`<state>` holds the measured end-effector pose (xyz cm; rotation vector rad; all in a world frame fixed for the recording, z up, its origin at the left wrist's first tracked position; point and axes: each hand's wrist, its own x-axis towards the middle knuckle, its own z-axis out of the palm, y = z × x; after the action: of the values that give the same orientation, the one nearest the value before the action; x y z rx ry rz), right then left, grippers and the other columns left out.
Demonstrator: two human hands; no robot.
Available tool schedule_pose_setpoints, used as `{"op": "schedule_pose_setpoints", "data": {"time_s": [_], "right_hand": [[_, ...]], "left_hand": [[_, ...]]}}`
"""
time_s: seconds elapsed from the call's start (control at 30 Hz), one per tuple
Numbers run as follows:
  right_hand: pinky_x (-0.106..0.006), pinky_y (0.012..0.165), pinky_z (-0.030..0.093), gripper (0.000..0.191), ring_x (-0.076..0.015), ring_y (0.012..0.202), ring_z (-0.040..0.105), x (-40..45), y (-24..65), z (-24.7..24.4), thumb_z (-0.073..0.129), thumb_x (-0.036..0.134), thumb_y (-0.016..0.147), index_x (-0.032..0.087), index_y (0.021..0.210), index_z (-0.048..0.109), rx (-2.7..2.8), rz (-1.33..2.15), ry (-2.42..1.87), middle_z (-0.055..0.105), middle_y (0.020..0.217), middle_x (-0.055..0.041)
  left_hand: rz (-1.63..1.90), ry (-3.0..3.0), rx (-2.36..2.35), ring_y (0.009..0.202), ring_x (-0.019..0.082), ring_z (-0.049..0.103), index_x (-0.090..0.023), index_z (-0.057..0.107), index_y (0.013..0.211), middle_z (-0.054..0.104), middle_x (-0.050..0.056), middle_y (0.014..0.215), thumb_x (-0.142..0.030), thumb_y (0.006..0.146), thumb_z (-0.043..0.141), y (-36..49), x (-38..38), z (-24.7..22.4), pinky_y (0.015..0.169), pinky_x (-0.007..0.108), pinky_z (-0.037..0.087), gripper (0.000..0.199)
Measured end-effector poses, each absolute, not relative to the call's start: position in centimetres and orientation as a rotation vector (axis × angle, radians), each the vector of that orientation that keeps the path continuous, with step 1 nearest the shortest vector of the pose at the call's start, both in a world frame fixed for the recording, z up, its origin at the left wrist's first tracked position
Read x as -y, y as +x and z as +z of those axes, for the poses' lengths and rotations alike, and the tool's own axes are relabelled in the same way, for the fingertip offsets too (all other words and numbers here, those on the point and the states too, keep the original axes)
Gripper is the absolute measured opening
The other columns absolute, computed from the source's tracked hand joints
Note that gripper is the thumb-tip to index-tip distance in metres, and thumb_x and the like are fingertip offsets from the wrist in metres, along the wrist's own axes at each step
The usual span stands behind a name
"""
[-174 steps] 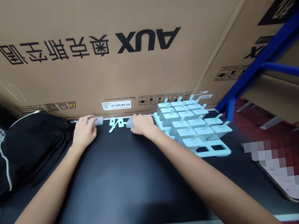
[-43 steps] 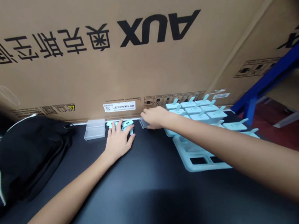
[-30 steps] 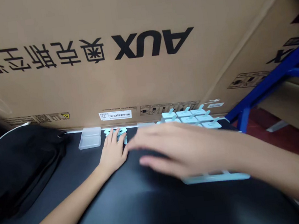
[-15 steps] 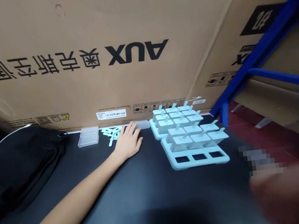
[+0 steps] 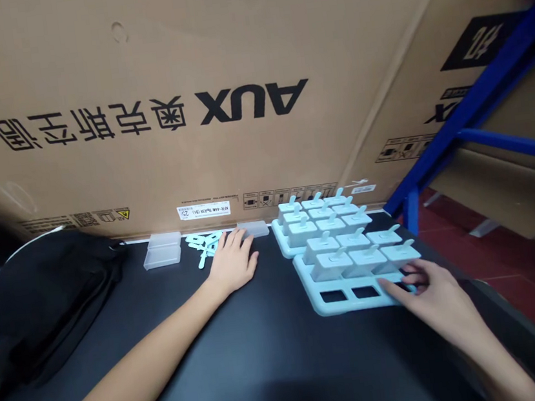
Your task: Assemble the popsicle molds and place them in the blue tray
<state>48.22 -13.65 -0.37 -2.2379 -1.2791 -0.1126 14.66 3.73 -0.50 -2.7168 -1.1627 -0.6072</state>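
My left hand (image 5: 232, 261) lies on the dark tabletop, fingers stretched out and holding nothing. Just left of its fingertips is a loose pile of light-blue popsicle sticks (image 5: 202, 259), partly covered by the hand. A translucent plastic box (image 5: 254, 229) lies behind the fingers. My right hand (image 5: 427, 285) is at the right end of the nearer light-blue popsicle mold rack (image 5: 358, 304), thumb over the front openings and fingers bent at the edge. Two rows of popsicle molds (image 5: 333, 266) with upright stick handles stand in this rack; its front openings show no molds.
Behind it stands a second filled popsicle mold rack (image 5: 282, 244). Another translucent box (image 5: 162, 251) sits left of the sticks. A black cloth bag (image 5: 60, 297) lies at far left. A large cardboard box (image 5: 170, 167) walls the back; a blue metal frame (image 5: 470, 104) rises at right.
My right hand, blurred at the lower right before, has come in left to the nearer rack's right end. My left hand stays flat by the sticks. The view has shifted slightly.
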Motion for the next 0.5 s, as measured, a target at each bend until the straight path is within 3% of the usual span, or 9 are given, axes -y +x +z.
{"op": "schedule_pose_setpoints", "data": {"time_s": [0.1,0.2,0.5], "right_hand": [[-0.043,0.074,0.051,0.046,-0.0306,0.085,0.064,13.1,47.0,0.4,0.056,0.065,0.07,0.021,0.083,0.054,1.292,-0.06,-2.356,0.062,0.08,-0.0096],[-0.041,0.064,0.047,0.041,-0.0292,0.075,0.061,12.6,45.7,1.5,0.052,0.065,0.073,0.024,0.073,0.046,1.25,-0.118,-2.445,0.06,0.077,-0.0093],[-0.039,0.06,0.041,0.035,-0.0295,0.072,0.058,12.6,44.9,0.7,0.042,0.06,0.08,0.028,0.074,0.03,1.266,-0.252,-2.509,0.053,0.074,-0.0068]], "left_hand": [[-0.625,-2.716,1.124,0.138,0.031,0.038,-0.013,0.054,0.129,0.049,0.016,0.142,-0.032,0.098,0.042,14.6,-3.2,-0.2,0.116,0.05,0.027,0.039],[-0.656,-2.802,0.984,0.133,0.029,0.044,-0.015,0.056,0.124,0.055,0.013,0.134,-0.029,0.098,0.043,14.8,-2.2,0.1,0.115,0.049,0.029,0.033],[-0.641,-3.074,0.504,0.114,0.021,0.056,-0.018,0.059,0.112,0.063,0.007,0.116,-0.022,0.097,0.044,15.9,-1.4,0.0,0.11,0.044,0.038,0.021]]}}
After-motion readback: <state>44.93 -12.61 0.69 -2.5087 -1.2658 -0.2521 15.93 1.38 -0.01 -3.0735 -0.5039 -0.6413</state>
